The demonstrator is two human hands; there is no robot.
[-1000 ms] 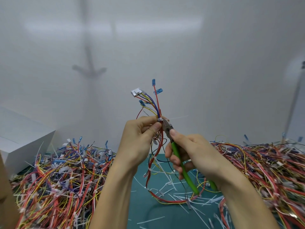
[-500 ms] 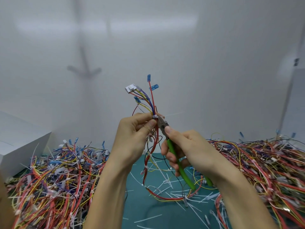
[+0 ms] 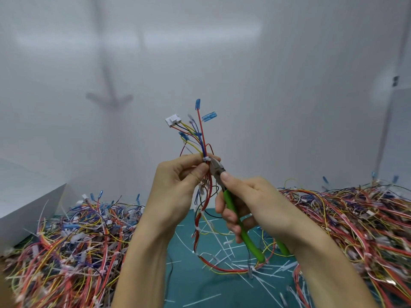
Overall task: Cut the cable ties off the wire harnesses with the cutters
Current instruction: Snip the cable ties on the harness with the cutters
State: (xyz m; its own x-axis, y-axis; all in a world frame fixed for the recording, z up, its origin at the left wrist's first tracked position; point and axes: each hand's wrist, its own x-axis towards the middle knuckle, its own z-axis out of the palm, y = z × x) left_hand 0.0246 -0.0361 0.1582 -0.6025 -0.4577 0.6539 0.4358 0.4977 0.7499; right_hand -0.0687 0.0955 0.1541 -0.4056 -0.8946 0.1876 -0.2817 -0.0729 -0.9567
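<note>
- The green mat (image 3: 184, 276) lies low in the middle, and every place here is told from it.
- The left hand (image 3: 178, 187) is up above the mat. Its fingers and thumb are curled tight round a wire harness (image 3: 202, 141), pinching the wires together.
- The harness stands up from that hand, high over the mat. At its top are a white plug (image 3: 172, 120) and some small blue ends (image 3: 209, 116).
- The rest of the harness hangs down, and its red and yellow loop lies on the mat.
- A small white cable tie (image 3: 205, 159) goes round the wires just over the left thumb, above the mat.
- The right hand (image 3: 246, 203) is also above the mat, a bit to the right side. It grips the cutters (image 3: 251, 245), with its fingers wrapped round the green handles.
- The first finger lies along the metal head of the cutters. The metal tip is right at the cable tie. I cannot tell if the tip is closed.
- Lots of thin white cut bits (image 3: 224, 252) lie scattered on the mat.
- A big pile of wires (image 3: 66, 252) sits to the left of the mat.
- Another big wire heap (image 3: 355, 230) sits to the right of the mat.
- A white box (image 3: 26, 203) is far left of the mat, behind the left pile.
- A plain white wall (image 3: 278, 85) stands behind the mat.
</note>
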